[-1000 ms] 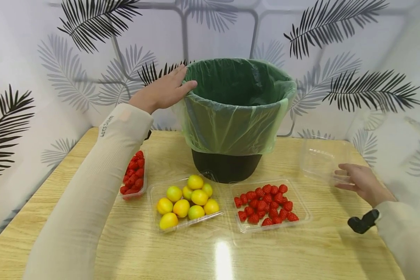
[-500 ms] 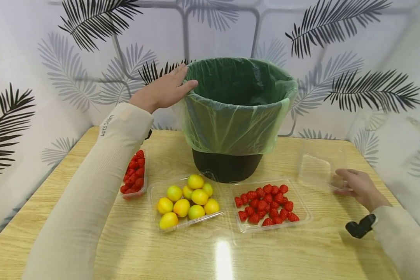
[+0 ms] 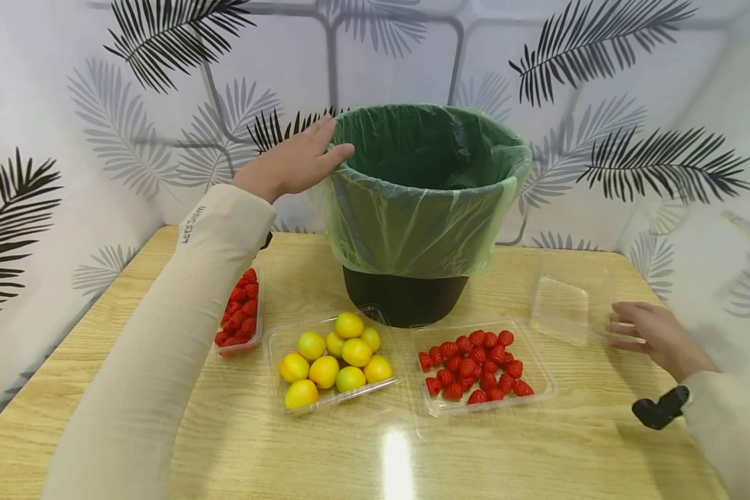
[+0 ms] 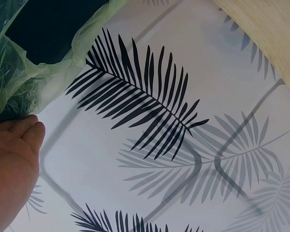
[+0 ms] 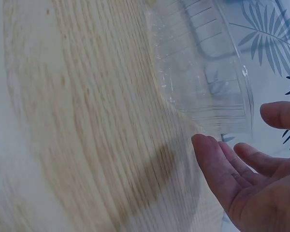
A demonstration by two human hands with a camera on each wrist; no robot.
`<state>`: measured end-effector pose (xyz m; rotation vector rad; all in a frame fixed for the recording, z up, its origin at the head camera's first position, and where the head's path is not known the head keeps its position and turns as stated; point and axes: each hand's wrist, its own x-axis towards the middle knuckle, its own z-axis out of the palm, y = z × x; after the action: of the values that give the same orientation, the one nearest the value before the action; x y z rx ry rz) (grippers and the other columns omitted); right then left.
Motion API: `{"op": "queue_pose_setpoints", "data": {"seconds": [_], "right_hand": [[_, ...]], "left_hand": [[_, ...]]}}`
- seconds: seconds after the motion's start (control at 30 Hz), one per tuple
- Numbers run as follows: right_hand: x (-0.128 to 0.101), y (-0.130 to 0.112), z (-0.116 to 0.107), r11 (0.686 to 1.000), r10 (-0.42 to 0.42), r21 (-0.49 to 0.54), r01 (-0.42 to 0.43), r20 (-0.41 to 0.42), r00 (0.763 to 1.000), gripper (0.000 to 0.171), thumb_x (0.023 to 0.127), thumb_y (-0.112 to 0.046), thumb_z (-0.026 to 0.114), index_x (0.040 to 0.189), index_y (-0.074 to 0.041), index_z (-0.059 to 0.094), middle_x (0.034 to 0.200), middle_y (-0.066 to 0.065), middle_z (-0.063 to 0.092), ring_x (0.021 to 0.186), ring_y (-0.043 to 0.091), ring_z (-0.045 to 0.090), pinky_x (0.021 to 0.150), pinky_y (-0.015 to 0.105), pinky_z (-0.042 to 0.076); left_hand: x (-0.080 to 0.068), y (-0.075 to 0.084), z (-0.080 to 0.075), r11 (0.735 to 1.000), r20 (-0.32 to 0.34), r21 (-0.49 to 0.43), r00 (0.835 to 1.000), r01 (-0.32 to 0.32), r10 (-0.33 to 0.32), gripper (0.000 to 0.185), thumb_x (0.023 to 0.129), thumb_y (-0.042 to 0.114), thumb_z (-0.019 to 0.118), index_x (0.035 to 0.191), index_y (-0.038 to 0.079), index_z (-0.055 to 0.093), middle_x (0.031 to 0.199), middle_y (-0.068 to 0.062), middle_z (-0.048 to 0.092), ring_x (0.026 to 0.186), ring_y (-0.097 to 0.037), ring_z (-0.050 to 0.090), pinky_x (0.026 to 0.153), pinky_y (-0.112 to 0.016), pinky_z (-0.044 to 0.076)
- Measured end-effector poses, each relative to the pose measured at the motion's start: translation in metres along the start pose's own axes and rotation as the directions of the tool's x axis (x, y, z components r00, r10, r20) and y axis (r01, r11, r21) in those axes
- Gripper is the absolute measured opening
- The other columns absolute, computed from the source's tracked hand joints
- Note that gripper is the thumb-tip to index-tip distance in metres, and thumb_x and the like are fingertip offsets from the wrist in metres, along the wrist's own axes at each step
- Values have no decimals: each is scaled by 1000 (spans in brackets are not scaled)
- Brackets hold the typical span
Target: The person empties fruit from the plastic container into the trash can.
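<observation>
My left hand [image 3: 294,158] rests with straight fingers against the left rim of a black bin [image 3: 406,298] lined with a translucent green bag [image 3: 412,229]. In the left wrist view, the fingertips [image 4: 26,126] meet the edge of the bag. On the right side of the table, my right hand [image 3: 659,337] is beside a clear plastic container [image 3: 562,305], its fingers loosely extended. In the right wrist view, the fingertips [image 5: 203,145] are right at the container's near corner, thumb spread apart, with nothing between them.
A clear tray of yellow-green plum-like fruit [image 3: 323,371] stands in front of the bin, beside a clear tray of raspberries [image 3: 478,368]. Another box of raspberries [image 3: 240,312] is partly behind my left forearm. Patterned cloth [image 3: 600,62] closes off the back and sides of the table [image 3: 275,458].
The clear container has shifted slightly left and nearer. My right hand moved left with it, then drew back a little to the right. The left hand stays on the bin rim.
</observation>
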<state>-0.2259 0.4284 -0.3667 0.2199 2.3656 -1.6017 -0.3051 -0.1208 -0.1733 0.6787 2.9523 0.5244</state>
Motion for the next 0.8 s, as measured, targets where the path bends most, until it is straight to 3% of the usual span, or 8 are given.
{"op": "queue_pose_setpoints", "data": {"seconds": [0.4,0.8], "right_hand": [[-19,8,1,999,33,-19,-32,59,998,75,104,-34,33,143,21,1,98,-15,52,85,-6,60,82,32,57],[-38,18,20,990,15,139,-31,110,994,65,104,-25,36,142,20,8,93,-18,60,85,1,64,78,33,58]], "left_hand": [[-1,0,0,1000,6,-4,1000,2,-2,75,100,55,18,152,10,-13,159,-5,-18,147,-20,-14,121,-42,-1],[-1,1,0,1000,9,-10,1000,-1,1,75,101,53,19,151,8,-13,159,-6,-17,147,-20,-13,121,-41,-1]]}}
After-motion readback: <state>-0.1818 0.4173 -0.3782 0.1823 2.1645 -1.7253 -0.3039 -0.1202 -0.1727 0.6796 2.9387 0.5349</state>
